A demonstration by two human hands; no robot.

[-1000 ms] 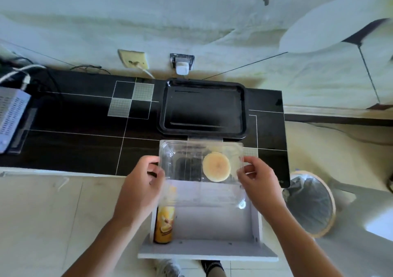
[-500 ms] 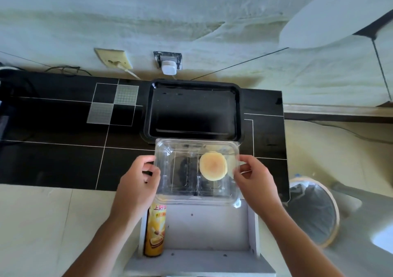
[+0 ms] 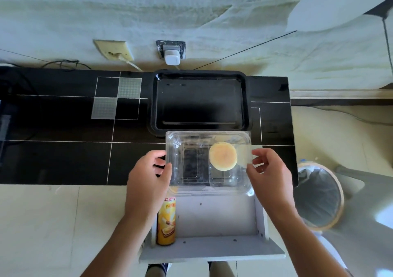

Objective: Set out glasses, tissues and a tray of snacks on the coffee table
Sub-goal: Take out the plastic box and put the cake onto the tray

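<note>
Hands hold a clear plastic clamshell box (image 3: 207,161) between them, level, over the near edge of the black counter (image 3: 63,149). The left hand (image 3: 146,183) has its grip pinching the box's left wall, thumb on the near side and curled fingers just beyond it. The right hand (image 3: 269,176) pinches the right wall in the same way, fingertips curled onto the rim. Inside the box sits one round pale-yellow cake (image 3: 222,155), toward the right half; the rest of the box looks bare.

Just beyond the box, its near rim touching or slightly under the box's far edge, lies a black rectangular tray (image 3: 201,125) with nothing in it. It rests on the counter against the wall. Below the hands stands a small white shelf unit (image 3: 212,249), and in its left corner an upright yellow snack can (image 3: 166,223). A bin (image 3: 319,195) with a dark liner stands on the floor to the right.

From this single head view, the task seems to be at an early stage. The tray is out but unfilled, and the boxed cake appears headed for it. The can looks like another snack yet to be moved. No glasses or tissues show anywhere in view, so those parts seem still to be done.
</note>
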